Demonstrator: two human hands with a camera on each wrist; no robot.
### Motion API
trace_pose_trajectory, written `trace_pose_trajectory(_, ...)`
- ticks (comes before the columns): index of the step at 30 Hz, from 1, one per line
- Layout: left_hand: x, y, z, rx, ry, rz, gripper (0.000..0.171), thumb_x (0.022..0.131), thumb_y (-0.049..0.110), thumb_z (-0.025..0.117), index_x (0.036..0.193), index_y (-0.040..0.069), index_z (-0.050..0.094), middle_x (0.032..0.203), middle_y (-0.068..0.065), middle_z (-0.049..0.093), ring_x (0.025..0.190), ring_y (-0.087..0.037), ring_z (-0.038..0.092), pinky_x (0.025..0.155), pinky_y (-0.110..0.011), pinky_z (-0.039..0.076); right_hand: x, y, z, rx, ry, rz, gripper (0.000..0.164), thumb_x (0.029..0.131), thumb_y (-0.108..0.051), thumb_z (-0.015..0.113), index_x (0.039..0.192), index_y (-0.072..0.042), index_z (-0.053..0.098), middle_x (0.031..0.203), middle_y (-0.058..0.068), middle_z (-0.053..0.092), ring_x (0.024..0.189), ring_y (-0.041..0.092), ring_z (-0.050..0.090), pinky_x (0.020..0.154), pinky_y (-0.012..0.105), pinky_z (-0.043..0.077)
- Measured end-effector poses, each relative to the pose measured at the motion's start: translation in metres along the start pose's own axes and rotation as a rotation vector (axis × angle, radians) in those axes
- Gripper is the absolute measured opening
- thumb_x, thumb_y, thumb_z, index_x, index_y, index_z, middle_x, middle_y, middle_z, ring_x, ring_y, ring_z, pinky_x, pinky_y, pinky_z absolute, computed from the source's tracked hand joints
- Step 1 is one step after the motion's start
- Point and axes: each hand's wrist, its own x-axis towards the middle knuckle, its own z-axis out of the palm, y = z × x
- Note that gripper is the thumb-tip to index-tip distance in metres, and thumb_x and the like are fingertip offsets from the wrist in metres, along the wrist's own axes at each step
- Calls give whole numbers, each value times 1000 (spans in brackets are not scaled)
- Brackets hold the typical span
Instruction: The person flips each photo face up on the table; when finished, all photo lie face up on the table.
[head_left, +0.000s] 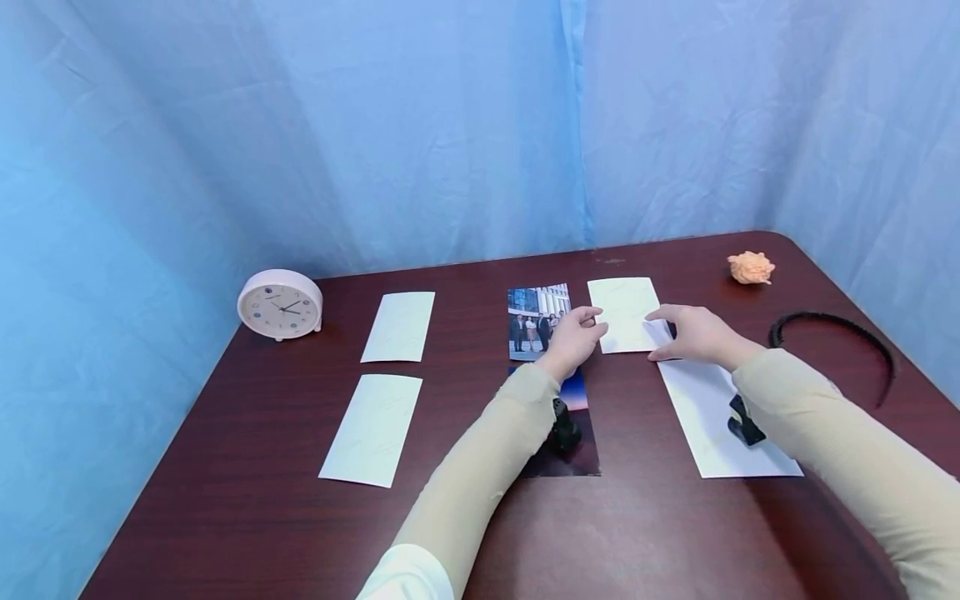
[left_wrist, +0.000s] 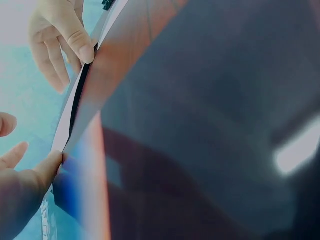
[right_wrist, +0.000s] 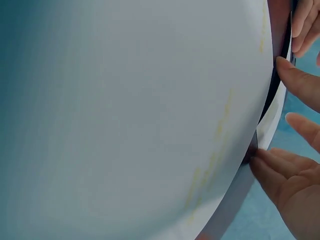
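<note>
In the head view my left hand (head_left: 576,337) reaches over the group photo (head_left: 538,321), its fingertips at the left edge of a white sheet (head_left: 624,310). My right hand (head_left: 697,333), thumb and index finger spread apart, has its fingertips by that sheet's lower right edge. Another white sheet (head_left: 705,417) lies below, under the right forearm. A dark sunset-coloured picture (head_left: 581,450) is partly hidden by the left forearm. The left wrist view shows the left hand (left_wrist: 25,185) with a fingertip at a sheet's edge. In the right wrist view, the right hand (right_wrist: 295,185) has fingertips along the pale sheet's rim.
Two more white sheets, an upper one (head_left: 399,327) and a lower one (head_left: 371,429), lie on the left of the dark wooden table (head_left: 247,492). A round clock (head_left: 281,307) stands at the back left. At the right are a peach-coloured flower-like ball (head_left: 751,267) and a black curved band (head_left: 840,320).
</note>
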Motion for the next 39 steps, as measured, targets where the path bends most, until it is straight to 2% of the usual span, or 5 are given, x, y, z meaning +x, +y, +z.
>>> trace_pose_trajectory(10, -2, 0, 3, 29, -17, 2, 33, 93, 14, 57, 125, 4, 57, 134, -17, 53, 126, -27, 50, 101, -38, 44, 1, -2, 2, -41, 10, -9, 57, 80, -22, 75, 127, 4, 55, 124, 31, 55, 113, 44, 52, 95, 59, 41)
trace_pose_trajectory(22, -2, -1, -2, 55, -41, 3, 34, 95, 17, 57, 127, 5, 57, 133, -14, 54, 126, -25, 50, 103, -38, 43, 1, -11, 2, -173, -29, -151, 31, 79, -3, 70, 109, 2, 69, 116, 25, 63, 110, 43, 57, 91, 52, 47)
trace_pose_trajectory(28, -4, -2, -6, 66, -74, 22, 35, 96, 18, 56, 128, 6, 55, 128, -11, 57, 121, -23, 53, 97, -36, 47, 3, -6, -6, -110, -20, -167, 22, 86, -5, 63, 106, 0, 72, 103, 21, 69, 86, 28, 66, 72, 41, 54)
trace_pose_trajectory(32, -4, -2, -8, 79, -98, 40, 34, 96, 20, 56, 127, 6, 57, 122, -9, 61, 115, -22, 56, 92, -33, 50, 2, 0, -11, -31, 51, -157, 20, 92, -12, 60, 104, -2, 72, 98, 16, 71, 86, 26, 66, 76, 44, 52)
trace_pose_trajectory(39, -5, 1, -7, 151, -63, 102, 29, 94, 23, 60, 122, 13, 62, 121, -5, 62, 113, -18, 56, 91, -29, 48, -1, 3, -19, 210, 204, 7, 35, 92, -36, 61, 106, -6, 71, 100, 12, 71, 87, 18, 58, 73, 32, 47)
